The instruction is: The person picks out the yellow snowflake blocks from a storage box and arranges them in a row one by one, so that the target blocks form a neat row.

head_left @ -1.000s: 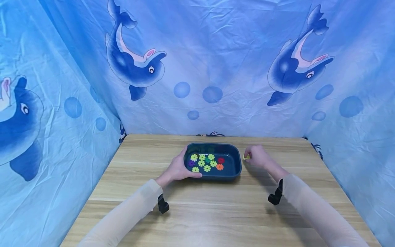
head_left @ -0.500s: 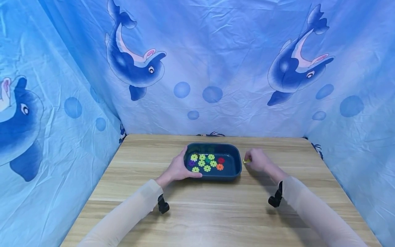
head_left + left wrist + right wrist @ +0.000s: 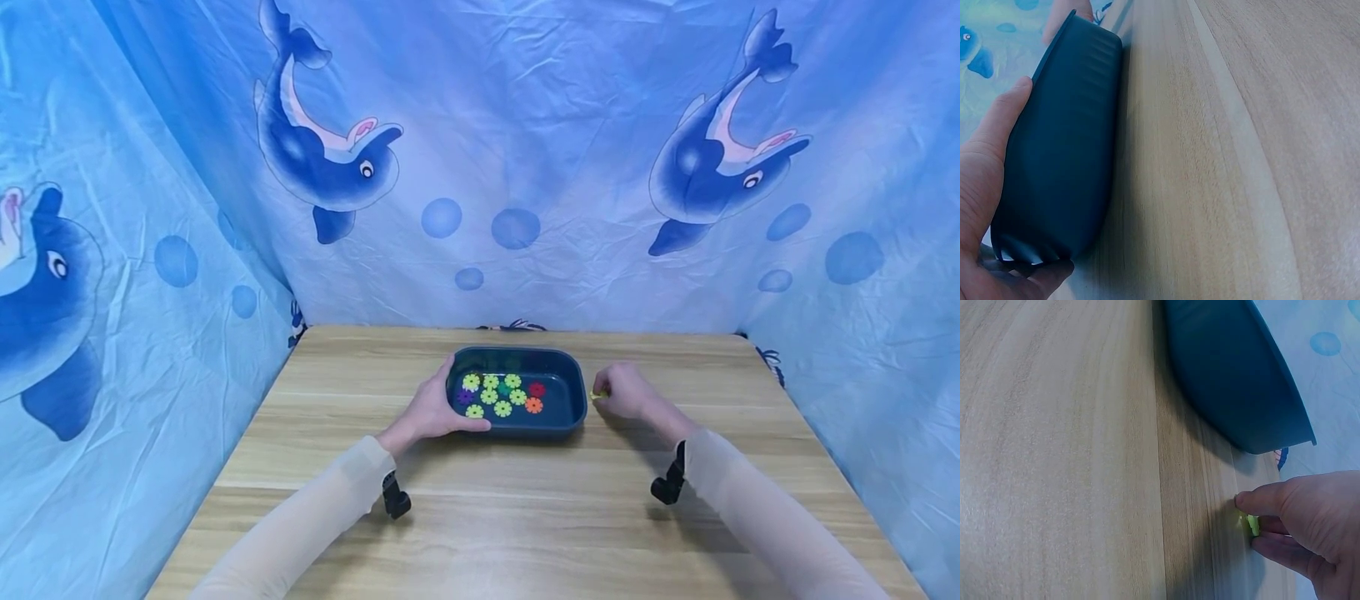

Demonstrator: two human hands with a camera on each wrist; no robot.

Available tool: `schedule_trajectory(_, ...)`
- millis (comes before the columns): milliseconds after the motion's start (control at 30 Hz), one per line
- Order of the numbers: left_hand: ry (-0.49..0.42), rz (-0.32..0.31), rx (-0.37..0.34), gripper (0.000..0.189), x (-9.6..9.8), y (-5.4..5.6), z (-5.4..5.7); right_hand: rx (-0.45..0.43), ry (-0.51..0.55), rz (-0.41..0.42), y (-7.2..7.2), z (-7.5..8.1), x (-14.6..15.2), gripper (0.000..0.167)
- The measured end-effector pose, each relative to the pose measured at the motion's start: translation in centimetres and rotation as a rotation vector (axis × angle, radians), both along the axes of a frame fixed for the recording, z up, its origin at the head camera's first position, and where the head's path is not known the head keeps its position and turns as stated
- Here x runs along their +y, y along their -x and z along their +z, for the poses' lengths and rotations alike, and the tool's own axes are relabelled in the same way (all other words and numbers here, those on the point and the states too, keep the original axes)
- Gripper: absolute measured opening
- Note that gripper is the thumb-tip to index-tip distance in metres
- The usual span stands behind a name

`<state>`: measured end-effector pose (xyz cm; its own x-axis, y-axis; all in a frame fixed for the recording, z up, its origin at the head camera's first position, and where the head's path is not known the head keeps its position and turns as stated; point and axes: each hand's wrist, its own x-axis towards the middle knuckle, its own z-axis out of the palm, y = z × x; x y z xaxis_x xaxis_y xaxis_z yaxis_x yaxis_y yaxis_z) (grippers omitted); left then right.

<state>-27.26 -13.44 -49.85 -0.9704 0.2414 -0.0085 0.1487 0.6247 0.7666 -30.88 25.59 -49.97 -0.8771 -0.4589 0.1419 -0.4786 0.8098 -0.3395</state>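
A dark blue rectangular plastic basin [image 3: 558, 423] sits on the wooden table. My left hand [image 3: 431, 408] grips its left end, with the thumb [image 3: 1013, 109] along the near side at the rim and the fingers around the end wall. Just off the basin's right end, my right hand [image 3: 626, 392] pinches a small yellow-green plastic piece [image 3: 1252, 524] between thumb and fingers, low over the tabletop. Most of that piece is hidden by the fingers. Inside the basin lie several flower-shaped notched discs: yellow-green ones [image 3: 503, 409], a red disc [image 3: 537, 389], an orange disc [image 3: 533, 405], a purple disc [image 3: 466, 397] and a green one.
The wooden table [image 3: 510, 525] stretches toward me and to both sides. Blue cloth curtains [image 3: 480, 167] printed with dolphins hang behind it and at its left and right. A black wrist camera [image 3: 396, 497] hangs from each forearm.
My right hand has dropped slightly toward the tabletop with the yellow-green piece. My left hand and the basin have stayed in place.
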Motion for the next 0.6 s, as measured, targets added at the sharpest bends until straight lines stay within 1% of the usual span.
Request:
schedule_trajectory(100, 0.000, -0.002, -0.004, 0.144, 0.0, 0.0, 0.1, -0.013, 0.006, 0.005, -0.1, 0.0, 0.0, 0.008)
schedule_trajectory(333, 0.015, -0.001, -0.003, 0.147, 0.1, -0.1, 0.3, -0.065, 0.011, 0.005, 0.0, 0.6, 0.4, 0.008)
schedule_trajectory(433, 0.015, -0.002, -0.002, 0.147, 0.1, -0.1, 0.3, -0.062, 0.009, 0.013, 0.2, 0.9, 0.5, 0.006)
schedule_trajectory(600, 0.012, -0.001, -0.005, 0.145, 0.0, -0.1, 0.3, -0.025, 0.020, 0.017, 0.9, 2.0, 0.4, 0.004)
